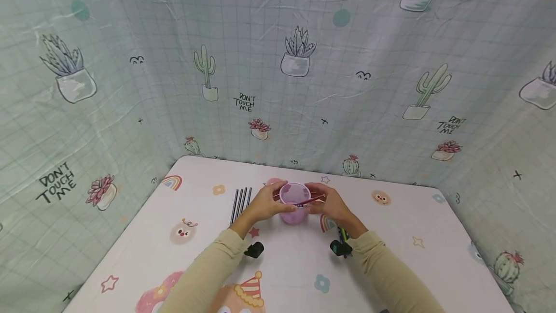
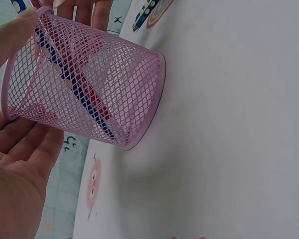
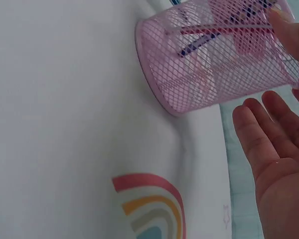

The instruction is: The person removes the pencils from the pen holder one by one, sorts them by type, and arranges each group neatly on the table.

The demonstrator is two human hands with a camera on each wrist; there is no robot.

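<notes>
A pink mesh pen holder (image 1: 293, 218) is between my two hands near the middle of the table. My left hand (image 1: 263, 205) grips its left side, thumb at the rim and fingers round the far side. My right hand (image 1: 329, 205) holds the opposite side, thumb at the rim. Inside, a red pencil (image 3: 209, 30) and a dark blue dotted pencil (image 2: 74, 85) lean through the mesh holder. The red one's end sticks out over the rim toward my right hand. In the left wrist view the holder's base is close over the white tabletop.
Several slim dark sticks (image 1: 239, 204) lie side by side left of my left hand. Patterned pencils (image 1: 343, 234) lie under my right wrist, partly hidden. The white table (image 1: 295, 264) has printed cartoons. A cactus-print curtain (image 1: 278, 95) hangs round its back and sides.
</notes>
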